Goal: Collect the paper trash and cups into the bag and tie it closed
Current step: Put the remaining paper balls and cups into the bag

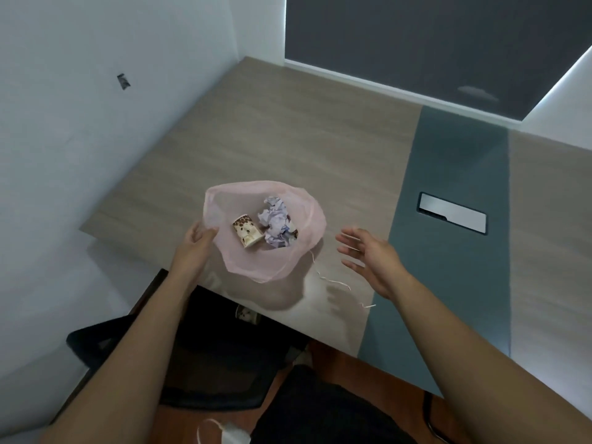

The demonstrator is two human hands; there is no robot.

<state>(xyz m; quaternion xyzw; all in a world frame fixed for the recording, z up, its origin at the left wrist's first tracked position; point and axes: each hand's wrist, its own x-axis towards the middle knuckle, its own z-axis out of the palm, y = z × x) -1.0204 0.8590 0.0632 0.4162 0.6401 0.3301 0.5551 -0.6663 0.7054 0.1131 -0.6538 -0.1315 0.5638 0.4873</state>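
A thin pink plastic bag [307,219] stands open near the table's front edge. Inside it lie a paper cup with a brown bean print [246,231] on its side and a wad of crumpled white paper [276,222]; a second cup peeks out behind the paper. My left hand [198,238] grips the bag's left rim. To the right of the bag my right hand [365,251] hovers with fingers spread and nothing in it. A thin pale drawstring [330,280] trails from the bag across the table.
The wooden table [288,139] has a grey-green strip with a metal cable flap [451,212] at the right. A black chair [205,357] sits under the table edge; a cup-like object [246,314] shows below it. A white wall rises at the left.
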